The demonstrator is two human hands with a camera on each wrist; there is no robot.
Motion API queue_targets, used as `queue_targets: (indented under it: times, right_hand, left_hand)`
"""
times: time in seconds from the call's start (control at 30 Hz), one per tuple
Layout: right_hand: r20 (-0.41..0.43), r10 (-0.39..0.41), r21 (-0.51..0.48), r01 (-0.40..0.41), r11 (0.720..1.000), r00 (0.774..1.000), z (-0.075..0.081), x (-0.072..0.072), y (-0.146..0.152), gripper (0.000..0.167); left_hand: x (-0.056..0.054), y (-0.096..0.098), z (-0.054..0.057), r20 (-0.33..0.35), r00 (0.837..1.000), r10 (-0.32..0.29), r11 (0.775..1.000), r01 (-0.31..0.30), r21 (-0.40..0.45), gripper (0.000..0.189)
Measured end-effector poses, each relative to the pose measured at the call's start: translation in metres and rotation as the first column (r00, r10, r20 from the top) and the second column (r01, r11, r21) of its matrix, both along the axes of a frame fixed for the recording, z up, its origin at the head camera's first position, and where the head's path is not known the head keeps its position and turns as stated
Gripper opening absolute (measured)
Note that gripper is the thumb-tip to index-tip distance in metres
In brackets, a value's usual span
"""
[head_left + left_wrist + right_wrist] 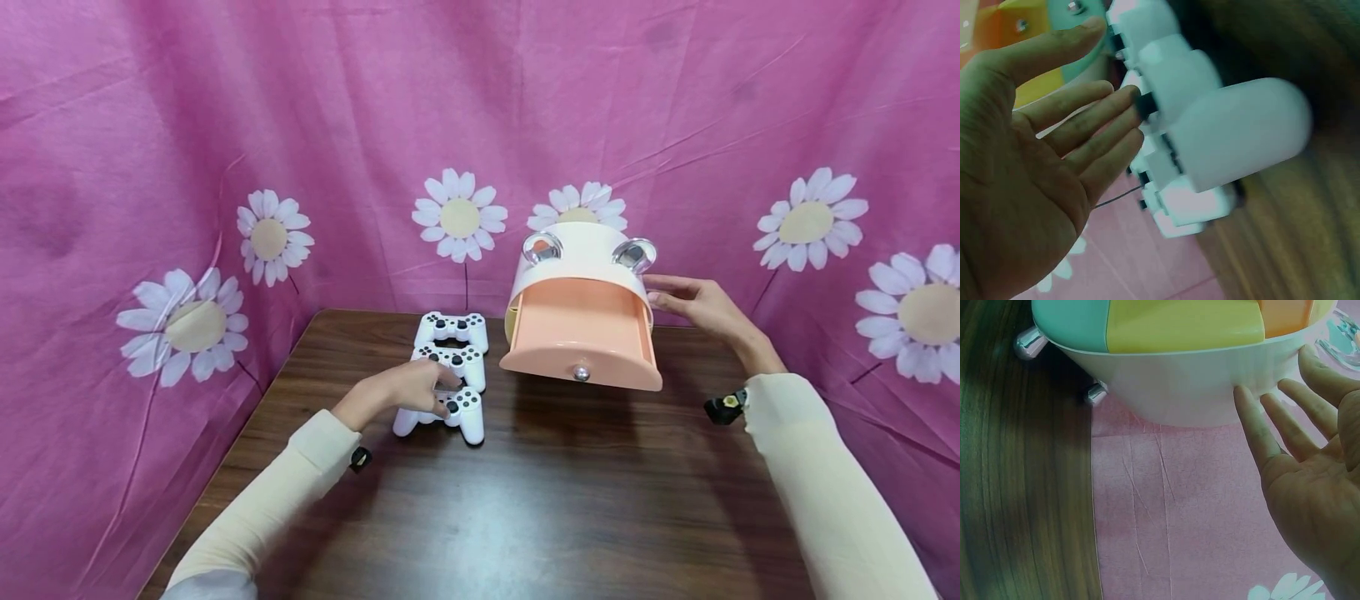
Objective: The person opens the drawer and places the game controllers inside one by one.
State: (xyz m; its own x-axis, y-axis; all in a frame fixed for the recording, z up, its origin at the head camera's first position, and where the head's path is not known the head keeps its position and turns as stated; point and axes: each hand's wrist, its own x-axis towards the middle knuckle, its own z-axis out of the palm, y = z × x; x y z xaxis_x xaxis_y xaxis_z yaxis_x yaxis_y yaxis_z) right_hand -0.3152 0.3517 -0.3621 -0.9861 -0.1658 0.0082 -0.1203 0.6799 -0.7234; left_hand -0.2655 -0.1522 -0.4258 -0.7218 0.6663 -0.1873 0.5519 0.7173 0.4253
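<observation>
Three white game controllers lie in a column on the table: a far one, a middle one and a near one. My left hand is over the near controller, its loosely extended fingertips right at the sticks in the left wrist view. To the right stands a small white drawer cabinet with two shiny round ears on top. Its peach top drawer is pulled out, with a silver knob in front. At the cabinet's right side is my right hand, straight fingertips against the white wall.
The brown wooden table meets a pink curtain with daisies behind it. Green and yellow drawer fronts show on the cabinet. Silver feet hold it above the tabletop.
</observation>
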Motion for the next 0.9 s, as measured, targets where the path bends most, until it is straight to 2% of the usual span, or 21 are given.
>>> queue_targets:
  times: [0.13, 0.3, 0.57, 0.7, 0.9]
  right_hand:
    - [0.008, 0.0, -0.005, 0.0, 1.0, 1.0, 0.001, 0.0, 0.0, 0.065]
    - [0.017, 0.001, -0.016, -0.001, 1.0, 1.0, 0.002, 0.001, -0.001, 0.066]
    - [0.01, 0.001, -0.01, 0.0, 1.0, 1.0, 0.002, 0.001, -0.002, 0.066]
    - [0.014, 0.001, -0.019, -0.001, 1.0, 1.0, 0.002, 0.002, -0.002, 0.067]
    - [0.01, 0.002, -0.022, -0.002, 1.0, 1.0, 0.002, 0.002, -0.001, 0.066]
  left_hand:
    - [0.002, 0.003, -0.012, -0.016, 1.0, 0.02, 0.998, -0.021, -0.064, 0.065]
    - [0.002, 0.004, -0.022, -0.089, 0.996, -0.006, 0.995, -0.003, -0.102, 0.064]
    - [0.001, 0.004, -0.025, -0.183, 0.98, -0.082, 0.991, 0.062, -0.115, 0.06]
    - [0.001, 0.003, -0.024, -0.199, 0.977, -0.078, 0.993, 0.059, -0.1, 0.058]
    - [0.0, 0.002, -0.025, -0.186, 0.981, -0.053, 0.996, 0.038, -0.082, 0.055]
